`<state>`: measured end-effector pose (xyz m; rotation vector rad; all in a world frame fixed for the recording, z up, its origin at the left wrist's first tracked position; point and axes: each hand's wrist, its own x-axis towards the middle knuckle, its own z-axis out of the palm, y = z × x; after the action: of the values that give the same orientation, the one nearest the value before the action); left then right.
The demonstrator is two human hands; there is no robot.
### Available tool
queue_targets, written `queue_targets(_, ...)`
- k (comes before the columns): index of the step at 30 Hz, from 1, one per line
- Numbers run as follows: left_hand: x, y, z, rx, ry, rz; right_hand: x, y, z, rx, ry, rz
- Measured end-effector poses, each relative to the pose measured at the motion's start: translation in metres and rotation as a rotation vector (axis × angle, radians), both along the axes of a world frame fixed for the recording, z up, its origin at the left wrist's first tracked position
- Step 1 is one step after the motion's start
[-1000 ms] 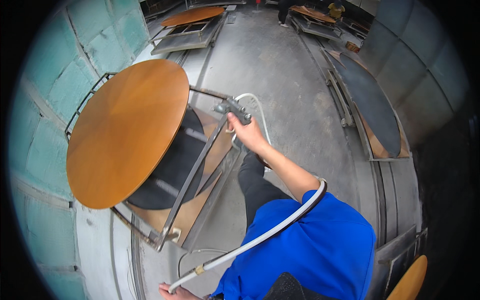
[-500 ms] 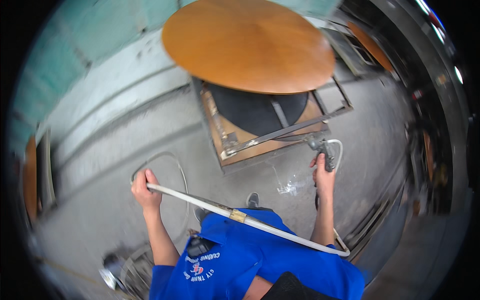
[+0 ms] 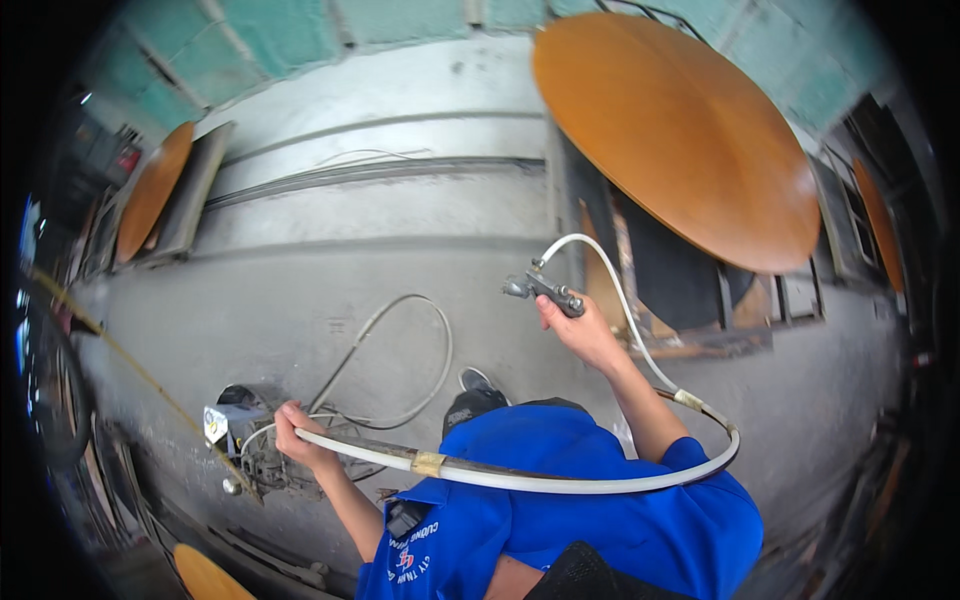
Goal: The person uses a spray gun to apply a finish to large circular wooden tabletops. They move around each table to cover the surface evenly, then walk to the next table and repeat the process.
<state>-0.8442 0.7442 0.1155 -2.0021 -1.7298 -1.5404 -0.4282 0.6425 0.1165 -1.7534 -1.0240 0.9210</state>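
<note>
Far right, the round wooden tabletop tilts on its frame, bare concrete floor open to its left. Right hand clenches the spray gun; left hand wraps the white hose near the body.

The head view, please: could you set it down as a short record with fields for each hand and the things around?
right hand: raised, closed on a metal spray gun
left hand: lower, closed on the white hose
hose: loops from the gun round the right arm and across the blue shirt to the left hand
round table top: orange-brown, tilted on a dark metal frame ahead of the gun
floor: grey concrete, thin cable looped on it
small machine: by the left hand
</note>
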Motion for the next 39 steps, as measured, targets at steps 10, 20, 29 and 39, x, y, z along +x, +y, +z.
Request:
queue_targets(10,-0.057,-0.049,0.044,0.077,-0.168,0.333,-0.087,0.096,0.031,-0.131,-0.005,0.446)
queue_targets(20,-0.033,-0.121,0.011,0.035,-0.255,0.702,-0.109,0.162,0.031,-0.283,-0.151,0.826)
queue_targets(29,0.007,-0.116,-0.027,-0.026,-0.349,0.668,-0.061,0.143,0.006,-0.367,-0.05,0.803)
queue_targets(39,0.0,-0.094,-0.047,0.021,-0.273,0.649,-0.047,0.157,-0.007,-0.447,-0.112,0.823)
